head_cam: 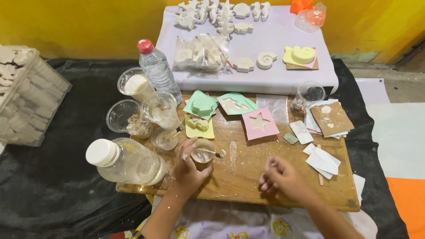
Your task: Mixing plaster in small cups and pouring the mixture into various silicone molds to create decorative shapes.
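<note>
Head view: the left hand (188,166) rests on the wooden table (248,177), its fingers (189,146) loosely spread and curved around the near side of a small clear cup (203,152), touching its wall without closing tight on it. The cup stands on the table just beside the thumb and holds a little pale mix, with a thin stirring stick (211,152) lying across its rim. The right hand (281,177) lies knuckles-down on the table, well apart from the cup, its fingers (268,182) curled in toward the palm and holding nothing that can be seen.

To the left, a large clear jar (126,161) with a white lid lies tilted, pale liquid inside. Behind it stand a plastic cup (126,117) with crumbly lumps, another cup (135,84) with white powder, and a water bottle (157,68) with a red cap.
</note>
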